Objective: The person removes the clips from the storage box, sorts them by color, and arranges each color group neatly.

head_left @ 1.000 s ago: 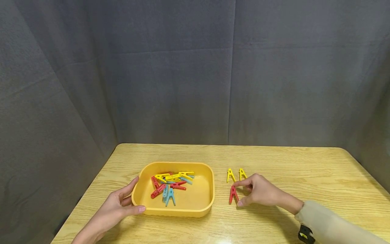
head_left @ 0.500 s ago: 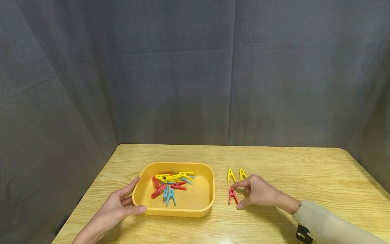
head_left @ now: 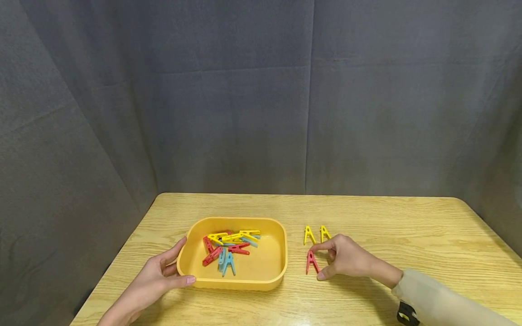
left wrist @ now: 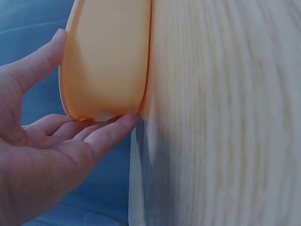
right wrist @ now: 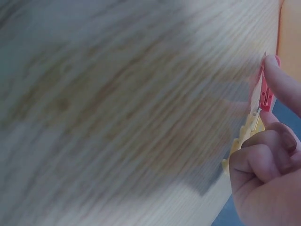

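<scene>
A yellow tray [head_left: 238, 284] holds several red, yellow and blue clothespins [head_left: 228, 246]. My left hand [head_left: 175, 271] cups its near left corner: the thumb lies along the front wall and straight fingers [left wrist: 113, 129] touch the tray [left wrist: 108, 56] at its edge. To the right of the tray, my right hand [head_left: 318, 261] pinches a red clothespin [head_left: 311, 262] lengthwise between index finger and thumb, low on the table. The index finger [right wrist: 277, 77] presses on the red clothespin [right wrist: 265, 92]. Two yellow clothespins [head_left: 309, 234] [head_left: 324, 232] lie side by side just behind it.
The wooden table [head_left: 408, 226] has rounded corners, and grey cloth hangs behind it and on both sides. A pale sleeve [head_left: 440, 299] covers my right forearm at the lower right.
My right hand and the red clothespin have shifted only slightly, a touch nearer and lower. The left hand and the tray have stayed put.
</scene>
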